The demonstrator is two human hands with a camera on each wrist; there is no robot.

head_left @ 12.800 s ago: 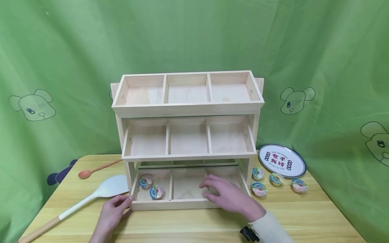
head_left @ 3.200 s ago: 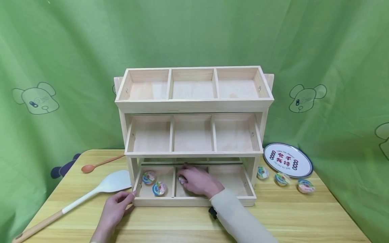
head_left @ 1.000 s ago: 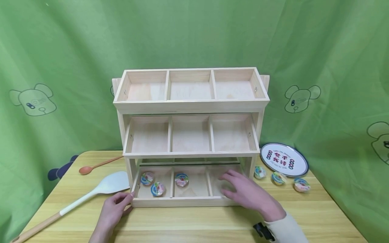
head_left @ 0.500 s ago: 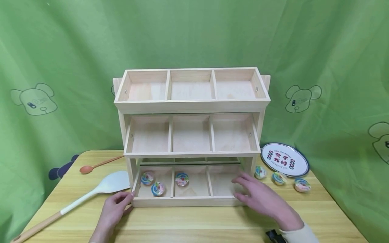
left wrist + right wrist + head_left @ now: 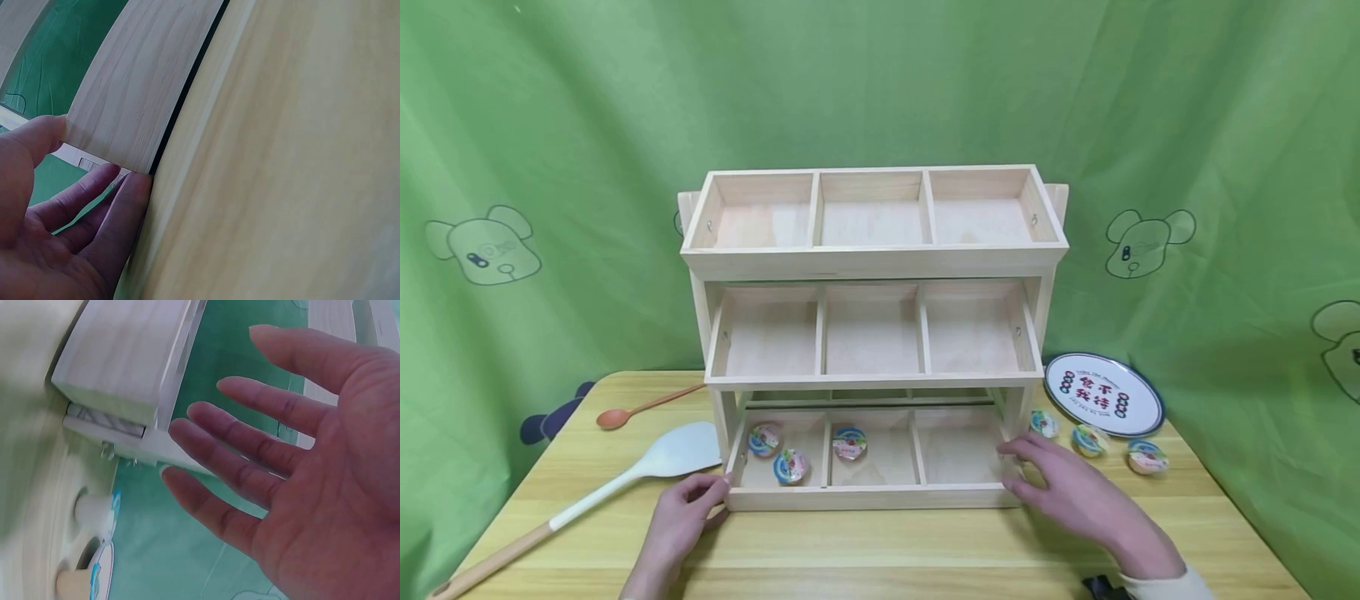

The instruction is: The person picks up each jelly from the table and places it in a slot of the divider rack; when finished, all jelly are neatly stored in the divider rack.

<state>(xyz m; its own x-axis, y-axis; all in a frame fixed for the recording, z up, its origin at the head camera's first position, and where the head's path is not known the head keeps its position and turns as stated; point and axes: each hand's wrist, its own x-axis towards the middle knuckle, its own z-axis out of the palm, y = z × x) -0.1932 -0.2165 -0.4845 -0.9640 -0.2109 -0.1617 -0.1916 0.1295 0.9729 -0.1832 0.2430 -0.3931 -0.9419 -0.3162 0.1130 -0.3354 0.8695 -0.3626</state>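
Up close at the wrist we see our left hand [image 5: 56, 212] pinching the pale wooden three-tier rack's [image 5: 872, 333] bottom-left corner, its length running left-right on the table, while our right hand [image 5: 1078, 496] hovers spread, empty.

— What sort of place is shown?

— A staged recording set, not a lived-in room. A green cloth backdrop [image 5: 880, 75] printed with cartoon dog heads is hung behind a small wooden table [image 5: 880, 550].

— What else supports that?

— Props are laid out neatly: a three-tier wooden rack [image 5: 872, 333] just beyond the fingertips [image 5: 1011, 450] of the right hand, a printed plate [image 5: 1103, 406] and small sealed jelly cups [image 5: 1090, 439] further right of them, spoons left of the other hand's fingers.
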